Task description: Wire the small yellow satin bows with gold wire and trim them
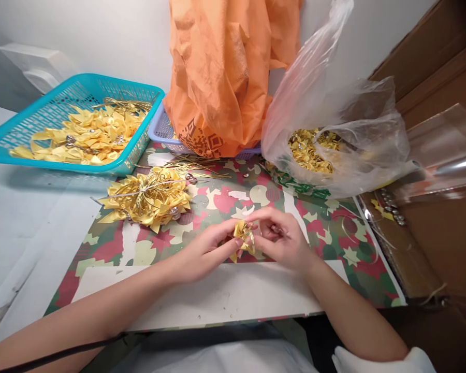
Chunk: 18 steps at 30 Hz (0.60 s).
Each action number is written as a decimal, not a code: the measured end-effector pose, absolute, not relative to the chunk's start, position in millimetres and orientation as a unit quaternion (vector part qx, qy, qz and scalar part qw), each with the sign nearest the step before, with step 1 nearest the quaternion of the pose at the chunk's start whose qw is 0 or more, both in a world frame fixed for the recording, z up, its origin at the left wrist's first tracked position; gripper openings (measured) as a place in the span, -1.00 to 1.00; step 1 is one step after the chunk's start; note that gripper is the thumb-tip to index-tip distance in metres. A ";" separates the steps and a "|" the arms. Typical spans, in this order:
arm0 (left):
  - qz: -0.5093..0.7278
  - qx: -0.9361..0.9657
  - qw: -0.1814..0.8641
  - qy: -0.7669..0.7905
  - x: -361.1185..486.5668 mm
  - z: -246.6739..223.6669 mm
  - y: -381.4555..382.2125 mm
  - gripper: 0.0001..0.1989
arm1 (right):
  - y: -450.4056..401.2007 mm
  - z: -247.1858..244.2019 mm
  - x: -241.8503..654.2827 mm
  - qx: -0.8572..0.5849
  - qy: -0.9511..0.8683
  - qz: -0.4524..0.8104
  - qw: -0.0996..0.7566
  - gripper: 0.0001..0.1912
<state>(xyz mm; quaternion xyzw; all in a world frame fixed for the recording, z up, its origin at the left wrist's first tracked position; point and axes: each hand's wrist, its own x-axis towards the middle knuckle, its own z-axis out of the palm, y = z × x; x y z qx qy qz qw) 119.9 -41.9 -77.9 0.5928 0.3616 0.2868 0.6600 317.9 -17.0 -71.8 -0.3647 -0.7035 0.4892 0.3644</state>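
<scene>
Between my two hands, above the front of the patterned mat point(213, 207), is a small yellow ribbon flower point(239, 233) with gold wire at its right side. My left hand point(213, 248) pinches the ribbon part between thumb and fingers. From the right, my right hand point(281, 238) has its thumb and forefinger closed on the gold wire point(250, 235), its other fingers curled. To the left of my hands lies a tied bundle of yellow ribbon flowers point(147, 197) with gold wire stems in its middle.
A turquoise basket point(120, 165) of yellow ribbon flowers stands back left. An orange bag point(225, 77) sits on a lilac basket point(161, 127). Back right, a clear plastic bag point(334, 109) holds gold pieces. Loose gold wires point(194, 165) lie mid-mat; white board point(225, 290) lies along the front.
</scene>
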 end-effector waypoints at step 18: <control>0.418 0.464 0.676 0.391 128.9 -90.2 -42.2 -0.81 | -26.9 -85.0 302.8 -0.382 -0.655 0.451 0.471 -0.93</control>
